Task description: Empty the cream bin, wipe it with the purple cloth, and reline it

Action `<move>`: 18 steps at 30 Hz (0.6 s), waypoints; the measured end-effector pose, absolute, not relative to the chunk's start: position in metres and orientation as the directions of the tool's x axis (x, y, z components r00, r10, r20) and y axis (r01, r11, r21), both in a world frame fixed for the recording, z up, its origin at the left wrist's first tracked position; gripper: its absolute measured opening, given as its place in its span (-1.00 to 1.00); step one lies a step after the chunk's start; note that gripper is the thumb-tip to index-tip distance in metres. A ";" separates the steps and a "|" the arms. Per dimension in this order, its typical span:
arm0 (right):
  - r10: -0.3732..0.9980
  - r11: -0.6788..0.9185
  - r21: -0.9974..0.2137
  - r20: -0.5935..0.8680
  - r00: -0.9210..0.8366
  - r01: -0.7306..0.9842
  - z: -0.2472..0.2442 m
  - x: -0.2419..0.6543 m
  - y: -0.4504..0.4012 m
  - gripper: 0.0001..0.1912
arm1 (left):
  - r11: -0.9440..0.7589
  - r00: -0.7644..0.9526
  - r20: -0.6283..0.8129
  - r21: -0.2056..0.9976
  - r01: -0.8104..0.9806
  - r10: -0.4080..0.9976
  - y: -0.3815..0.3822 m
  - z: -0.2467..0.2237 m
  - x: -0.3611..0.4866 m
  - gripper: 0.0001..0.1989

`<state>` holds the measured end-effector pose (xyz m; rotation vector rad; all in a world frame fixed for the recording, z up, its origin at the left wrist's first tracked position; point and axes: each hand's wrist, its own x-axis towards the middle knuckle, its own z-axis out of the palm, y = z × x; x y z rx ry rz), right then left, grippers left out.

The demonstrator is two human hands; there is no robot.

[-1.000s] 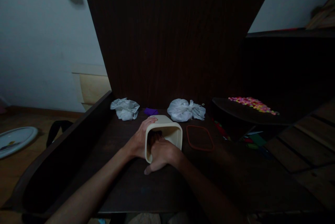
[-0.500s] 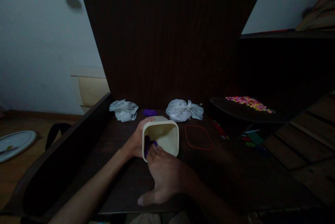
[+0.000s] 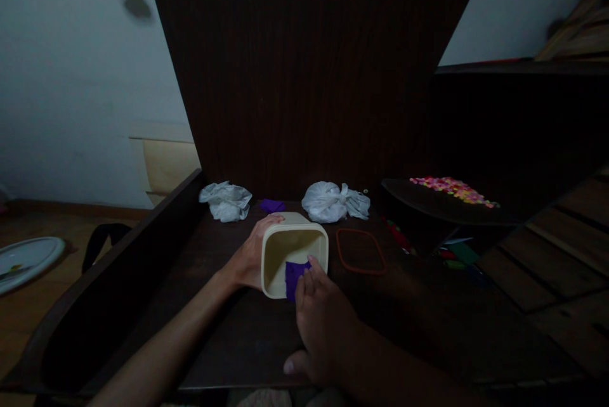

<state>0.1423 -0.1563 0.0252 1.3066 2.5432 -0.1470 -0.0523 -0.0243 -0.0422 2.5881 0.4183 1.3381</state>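
Note:
A cream square container [image 3: 280, 248] is tilted on the dark table with its mouth facing me. My left hand [image 3: 254, 251] grips it around its left side. At the mouth's lower right, my right hand [image 3: 318, 305] presses a purple cloth [image 3: 294, 279] against the inner wall with its fingers, the thumb held apart below. An orange-red ring [image 3: 360, 251], shaped like a rounded square, lies flat to the right of the container. Behind the container is another small purple piece [image 3: 273, 205].
Two whitish plastic bags, one crumpled [image 3: 226, 201] and one knotted [image 3: 328, 201], sit along the dark back panel [image 3: 304, 77]. Pink and yellow small pieces [image 3: 454, 189] lie on a dark shelf at the right. A raised edge [image 3: 128, 267] bounds the table's left side.
My right hand has moved right with the purple cloth, from the container's left inner side to its lower right. The container has shifted slightly right in my left hand.

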 end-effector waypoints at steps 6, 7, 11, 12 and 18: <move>0.738 0.620 0.105 -0.413 -0.533 0.778 0.028 0.132 -0.126 0.29 | -0.953 0.579 0.757 0.254 0.167 0.304 -0.028 -0.038 -0.049 0.30; 0.740 0.611 0.088 -0.419 -0.527 0.787 0.029 0.132 -0.120 0.34 | -0.953 0.579 0.757 0.254 0.168 0.304 -0.028 -0.037 -0.049 0.30; 0.742 0.541 -0.008 -0.466 -0.481 0.841 0.030 0.127 -0.095 0.40 | -0.951 0.586 0.750 0.255 0.174 0.308 -0.030 -0.036 -0.048 0.30; 0.739 0.528 -0.027 -0.479 -0.475 0.849 0.030 0.125 -0.089 0.41 | -0.952 0.584 0.752 0.252 0.175 0.306 -0.030 -0.036 -0.048 0.30; 0.710 0.561 -0.070 -0.471 -0.524 0.825 0.038 0.109 -0.071 0.44 | -0.954 0.555 0.776 0.253 0.163 0.300 -0.029 -0.040 -0.047 0.32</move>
